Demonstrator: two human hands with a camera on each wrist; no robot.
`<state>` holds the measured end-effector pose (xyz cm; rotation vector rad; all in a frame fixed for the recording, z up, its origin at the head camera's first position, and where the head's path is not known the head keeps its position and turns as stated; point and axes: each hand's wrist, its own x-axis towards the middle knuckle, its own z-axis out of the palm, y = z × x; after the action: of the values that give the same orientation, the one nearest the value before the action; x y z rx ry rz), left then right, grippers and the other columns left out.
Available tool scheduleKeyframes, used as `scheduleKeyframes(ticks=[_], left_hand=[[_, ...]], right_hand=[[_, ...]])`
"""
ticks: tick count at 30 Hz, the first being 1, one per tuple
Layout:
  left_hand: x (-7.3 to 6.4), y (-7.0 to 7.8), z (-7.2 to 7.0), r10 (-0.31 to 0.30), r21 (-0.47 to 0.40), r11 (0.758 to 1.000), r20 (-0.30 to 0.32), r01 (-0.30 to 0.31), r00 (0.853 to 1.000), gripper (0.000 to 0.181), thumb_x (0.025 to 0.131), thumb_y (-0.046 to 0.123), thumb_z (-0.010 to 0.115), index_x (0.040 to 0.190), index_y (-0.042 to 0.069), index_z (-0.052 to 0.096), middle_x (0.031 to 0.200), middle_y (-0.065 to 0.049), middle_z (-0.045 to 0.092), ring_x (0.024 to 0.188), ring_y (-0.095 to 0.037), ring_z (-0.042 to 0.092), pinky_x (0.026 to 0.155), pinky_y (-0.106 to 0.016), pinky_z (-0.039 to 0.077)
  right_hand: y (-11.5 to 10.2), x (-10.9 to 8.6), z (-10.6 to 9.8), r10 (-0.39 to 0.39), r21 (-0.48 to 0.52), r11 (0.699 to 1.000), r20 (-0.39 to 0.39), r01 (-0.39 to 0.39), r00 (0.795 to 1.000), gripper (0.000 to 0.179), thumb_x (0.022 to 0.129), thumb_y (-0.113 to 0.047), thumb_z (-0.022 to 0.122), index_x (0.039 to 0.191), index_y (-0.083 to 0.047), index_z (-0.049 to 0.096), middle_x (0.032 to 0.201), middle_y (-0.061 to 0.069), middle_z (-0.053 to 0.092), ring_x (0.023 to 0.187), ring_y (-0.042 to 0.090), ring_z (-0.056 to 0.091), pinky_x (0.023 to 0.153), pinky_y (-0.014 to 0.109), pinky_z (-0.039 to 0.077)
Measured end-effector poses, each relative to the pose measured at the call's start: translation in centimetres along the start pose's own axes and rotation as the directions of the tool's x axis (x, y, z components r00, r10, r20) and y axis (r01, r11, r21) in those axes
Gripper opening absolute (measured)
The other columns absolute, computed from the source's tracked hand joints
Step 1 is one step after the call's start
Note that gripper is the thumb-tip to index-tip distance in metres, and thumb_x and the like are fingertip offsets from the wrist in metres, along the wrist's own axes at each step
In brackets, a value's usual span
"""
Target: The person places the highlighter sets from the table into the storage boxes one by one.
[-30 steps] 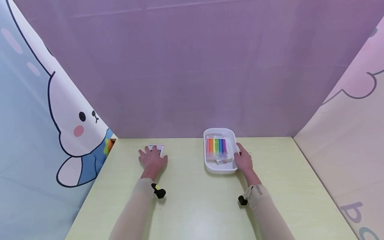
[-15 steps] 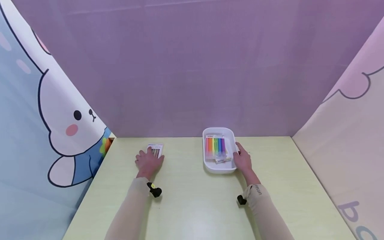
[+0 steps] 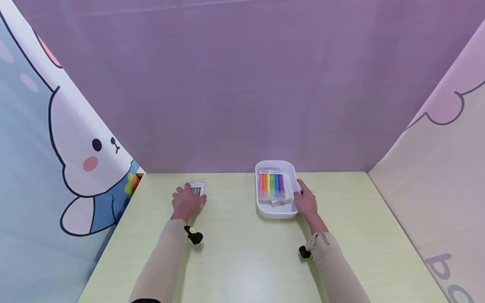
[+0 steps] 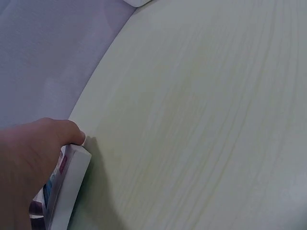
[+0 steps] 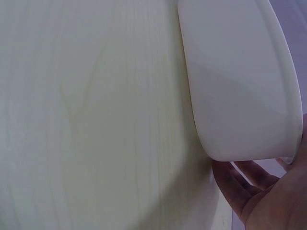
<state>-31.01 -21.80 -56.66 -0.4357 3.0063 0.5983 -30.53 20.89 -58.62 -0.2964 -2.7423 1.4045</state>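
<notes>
In the head view, my left hand (image 3: 185,201) is over a small flat box (image 3: 197,189) with a white end and dark stripes, at the table's left rear. The left wrist view shows the thumb along the edge of this box (image 4: 71,187); the other fingers are mostly hidden. My right hand (image 3: 306,200) holds the right side of a white tray (image 3: 278,213), thumb by the rim. In the right wrist view its fingers (image 5: 230,184) lie against the tray's wall (image 5: 240,96). Inside the tray is a clear pack of rainbow-coloured pens (image 3: 271,184).
A small pale stick-like item (image 3: 281,202) lies by the pen pack in the tray. The light wooden table (image 3: 235,252) ends at a purple cloth backdrop (image 3: 227,97). Printed cloths hang left and right.
My left hand has shifted slightly on the box, so more of its striped face shows, and the fingers have drawn closer together. The right hand stays on the tray; the head view has shifted slightly.
</notes>
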Motion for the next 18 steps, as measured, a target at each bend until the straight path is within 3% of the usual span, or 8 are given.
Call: scheduleKeyframes(ticks=[5,12,18], left_hand=[[0.0,0.5,-0.3,-0.004,0.038,0.999,-0.015,0.004,1.0,0.085,0.079,0.056,0.066,0.131,-0.006,0.041,0.1,-0.024,0.047,0.093,-0.042,0.047,0.073,-0.053,0.046],[0.4,1.0,0.0,0.009,0.075,0.997,-0.044,-0.006,0.999,0.091,0.076,0.065,0.063,0.133,-0.003,0.042,0.102,-0.024,0.048,0.093,-0.043,0.05,0.07,-0.052,0.047],[0.0,2.8,-0.8,0.034,0.066,0.997,-0.075,-0.029,0.997,0.095,0.075,0.067,0.062,0.135,-0.003,0.041,0.108,-0.027,0.049,0.097,-0.046,0.051,0.071,-0.055,0.048]], right_hand=[[0.2,0.1,0.1,-0.007,-0.014,1.0,-0.007,0.007,1.0,0.056,0.097,-0.021,0.044,0.152,-0.019,0.033,0.119,0.024,0.059,0.102,0.038,0.057,0.086,0.052,0.045],[0.2,0.1,0.1,-0.008,-0.017,1.0,-0.009,0.008,1.0,0.055,0.097,-0.021,0.044,0.152,-0.02,0.034,0.118,0.023,0.06,0.101,0.038,0.057,0.085,0.052,0.045],[-0.1,-0.3,-0.1,-0.014,-0.028,1.0,-0.017,0.013,1.0,0.055,0.098,-0.02,0.043,0.152,-0.019,0.034,0.118,0.025,0.059,0.101,0.039,0.057,0.085,0.053,0.044]])
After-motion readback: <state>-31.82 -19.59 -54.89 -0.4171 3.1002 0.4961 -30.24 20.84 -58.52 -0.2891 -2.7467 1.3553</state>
